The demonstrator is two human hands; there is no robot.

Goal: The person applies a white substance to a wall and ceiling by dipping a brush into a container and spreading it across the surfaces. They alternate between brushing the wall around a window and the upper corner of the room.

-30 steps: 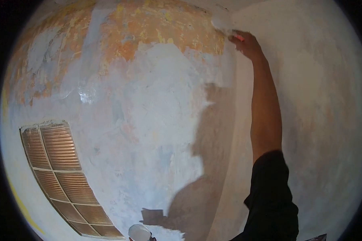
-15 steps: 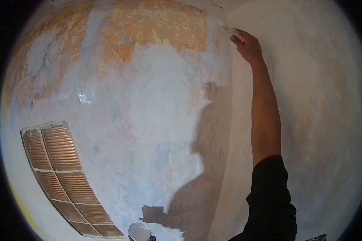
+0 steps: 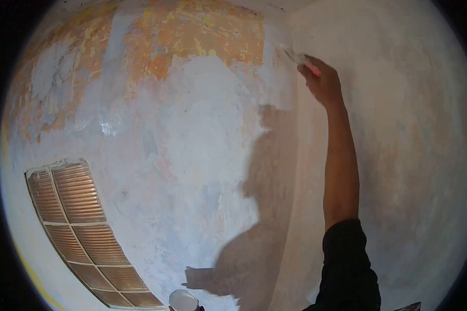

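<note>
Pinched in the fingers of the right hand, a scraper with a pinkish-red handle is raised near the corner where 2 walls meet.

Right arm reaches almost straight up from a black sleeve, wrist bent so the knuckles lean left and the blade slants up and left toward the pale left wall; whether its edge touches cannot be told. Orange patch lies left of the blade, high on that wall. At the bottom edge, the left hand shows only as fingers closed about 2 sides of a white container, the rest out of view. Shadow falls between container and corner; a window with 2 columns of ribbed panes sits lower left.
</note>
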